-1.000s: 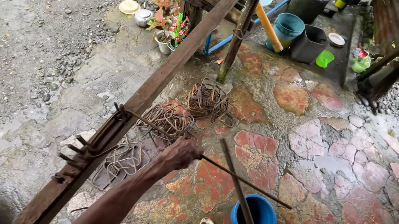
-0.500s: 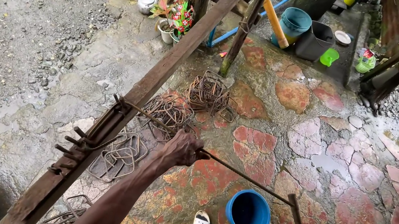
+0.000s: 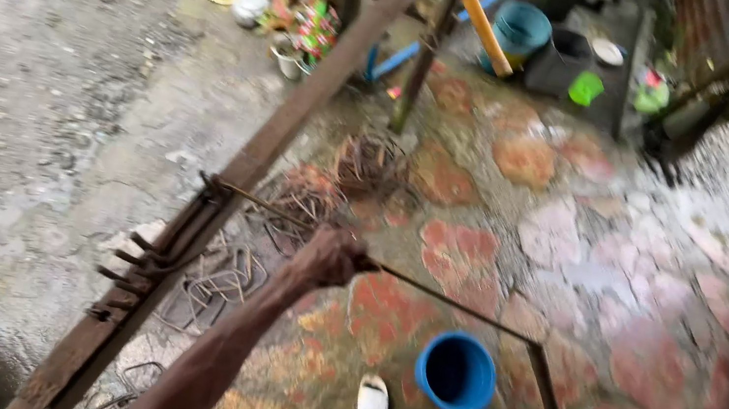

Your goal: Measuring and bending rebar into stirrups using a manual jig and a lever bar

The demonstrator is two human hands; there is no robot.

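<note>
A thin, rusted steel rod [image 3: 448,299], bent at its 4 o'clock end, is gripped near mid-length by the closed left hand [image 3: 330,258]; it is judged stiff, springy and rough, its 10 o'clock tip apparently hooked at the angled beam [image 3: 301,113]

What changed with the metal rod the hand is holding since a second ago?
The long free end of the thin metal rod swung out to the right. It now turns down at a corner beside the blue bucket, where earlier it crossed close below the hand. The left hand kept its grip on the rod. The wooden beam and the bucket stayed put.
</note>
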